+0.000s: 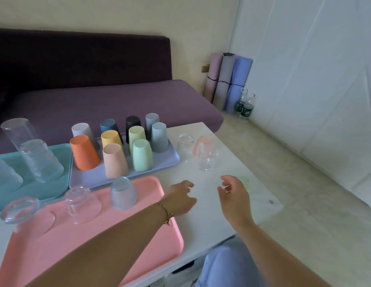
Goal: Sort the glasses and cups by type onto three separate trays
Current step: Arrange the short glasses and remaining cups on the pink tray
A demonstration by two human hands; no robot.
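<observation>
Tall glasses point(40, 160) are on the teal tray point(56, 189), cups point(84, 152) on the purple tray point(91, 180), short glasses point(83, 204) on the pink tray point(143, 245), where the left forearm point(118, 230) passes close enough to clip the nearest glass point(123, 193). The left hand point(180, 198) and right hand point(234, 195) hover spread and empty over the desk point(201, 222). The three leftover glasses point(207, 160) beyond are bunched, so grabbing one could topple another.

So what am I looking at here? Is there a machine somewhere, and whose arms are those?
No machine: a person wears a camera on the head, looking down at their own hands. The left hand and right hand hover over the white table, both empty. Coloured plastic cups stand upside down on the lilac tray, tall glasses on the teal tray, short glasses on the pink tray. Three small glasses sit loose on the table beyond the hands.
</observation>
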